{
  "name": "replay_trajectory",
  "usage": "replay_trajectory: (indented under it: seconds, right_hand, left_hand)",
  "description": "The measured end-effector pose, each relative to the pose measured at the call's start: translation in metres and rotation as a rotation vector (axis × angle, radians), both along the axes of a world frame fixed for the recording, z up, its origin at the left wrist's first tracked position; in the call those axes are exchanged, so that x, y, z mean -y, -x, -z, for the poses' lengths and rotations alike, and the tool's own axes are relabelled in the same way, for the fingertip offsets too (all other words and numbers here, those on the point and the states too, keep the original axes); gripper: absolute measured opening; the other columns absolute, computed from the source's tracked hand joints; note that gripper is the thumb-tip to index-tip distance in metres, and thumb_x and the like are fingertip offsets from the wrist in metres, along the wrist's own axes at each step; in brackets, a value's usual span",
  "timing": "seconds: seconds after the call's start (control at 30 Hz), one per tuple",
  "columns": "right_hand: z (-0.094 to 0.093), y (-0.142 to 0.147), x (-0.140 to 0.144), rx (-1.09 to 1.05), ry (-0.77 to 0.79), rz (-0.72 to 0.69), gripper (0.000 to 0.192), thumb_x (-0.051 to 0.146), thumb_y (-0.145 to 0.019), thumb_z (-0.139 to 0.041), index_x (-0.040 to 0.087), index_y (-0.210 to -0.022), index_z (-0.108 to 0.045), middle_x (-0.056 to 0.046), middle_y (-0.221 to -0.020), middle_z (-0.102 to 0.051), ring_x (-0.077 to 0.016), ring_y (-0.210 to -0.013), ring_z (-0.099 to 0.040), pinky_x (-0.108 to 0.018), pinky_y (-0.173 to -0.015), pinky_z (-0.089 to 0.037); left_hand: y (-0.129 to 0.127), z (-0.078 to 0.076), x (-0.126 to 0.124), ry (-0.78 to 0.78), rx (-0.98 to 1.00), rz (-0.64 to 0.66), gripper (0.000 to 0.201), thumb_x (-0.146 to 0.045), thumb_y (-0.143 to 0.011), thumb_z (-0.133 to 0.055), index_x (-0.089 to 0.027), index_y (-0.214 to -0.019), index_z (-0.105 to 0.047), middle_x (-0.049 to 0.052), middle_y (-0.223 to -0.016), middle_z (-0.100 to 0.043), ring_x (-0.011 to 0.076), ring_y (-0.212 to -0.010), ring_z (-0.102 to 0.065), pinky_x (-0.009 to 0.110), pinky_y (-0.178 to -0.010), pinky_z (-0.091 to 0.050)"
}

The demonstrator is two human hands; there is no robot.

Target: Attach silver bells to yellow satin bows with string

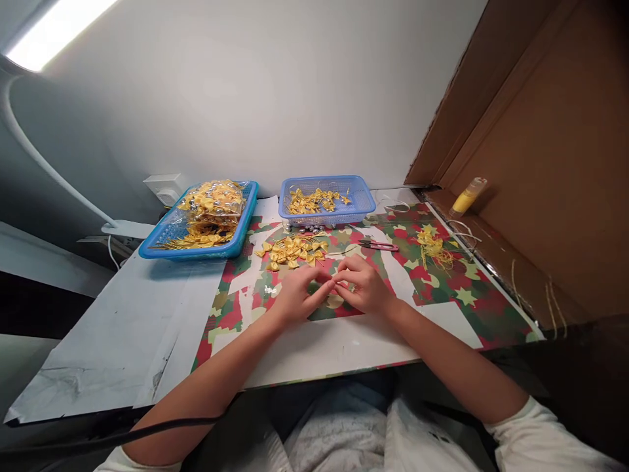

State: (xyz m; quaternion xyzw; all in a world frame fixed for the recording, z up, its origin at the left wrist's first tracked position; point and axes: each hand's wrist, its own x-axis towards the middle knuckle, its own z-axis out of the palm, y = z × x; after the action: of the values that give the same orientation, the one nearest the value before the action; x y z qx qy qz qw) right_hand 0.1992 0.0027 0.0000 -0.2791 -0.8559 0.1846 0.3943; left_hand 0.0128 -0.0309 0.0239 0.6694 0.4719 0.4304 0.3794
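Observation:
My left hand (302,293) and my right hand (361,284) meet over the patterned table cover, fingertips pinched together. Whatever sits between the fingertips is too small to make out. Just beyond my left hand lies a loose pile of yellow ribbon bows (295,250). A pair of thread snips (378,245) with pinkish-red handles rests past my right hand. Small silvery beads (314,229) are scattered behind the bows, in front of the light blue basket (327,181), which holds more yellow bows (317,201).
At the left a blue basket (196,252) carries a plastic bag of bows (216,196) and gold stems. Yellow thread scraps (434,249) lie on the right. A yellow-filled bottle (468,196) stands by the cardboard wall (540,164). A white lamp (59,177) rises at the left.

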Motion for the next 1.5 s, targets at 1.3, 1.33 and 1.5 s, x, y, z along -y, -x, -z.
replay_trajectory:
  seconds: [1.3, 1.33, 1.5]
  right_hand:
    - [-0.002, 0.003, 0.006, -0.029, 0.379, -0.097, 0.01, 0.026, -0.091, -0.054, 0.021, -0.082, -0.053, -0.003, -0.085, -0.057, -0.0172, -0.085, -0.05, -0.029, -0.071, -0.042]
    - [-0.002, 0.004, 0.006, -0.027, 0.371, -0.096, 0.011, 0.025, -0.091, -0.054, 0.02, -0.081, -0.052, -0.003, -0.084, -0.057, -0.017, -0.084, -0.05, -0.03, -0.072, -0.041]
    - [0.001, 0.007, 0.007, -0.025, 0.214, -0.025, 0.013, 0.022, -0.09, -0.051, 0.02, -0.078, -0.049, -0.002, -0.079, -0.057, -0.0175, -0.079, -0.049, -0.032, -0.073, -0.039]
  left_hand:
    - [-0.003, 0.016, -0.003, 0.315, 0.253, 0.019, 0.025, -0.039, -0.074, -0.065, -0.015, -0.065, -0.061, -0.002, -0.059, -0.053, 0.0095, -0.057, -0.045, 0.021, -0.053, -0.036]
    - [-0.003, 0.017, -0.003, 0.316, 0.249, 0.015, 0.025, -0.038, -0.075, -0.064, -0.016, -0.065, -0.06, -0.002, -0.06, -0.053, 0.0097, -0.057, -0.045, 0.021, -0.054, -0.036]
    - [-0.004, 0.021, -0.003, 0.253, 0.233, 0.03, 0.022, -0.033, -0.077, -0.059, -0.016, -0.064, -0.056, -0.002, -0.064, -0.054, 0.01, -0.06, -0.044, 0.022, -0.057, -0.036]
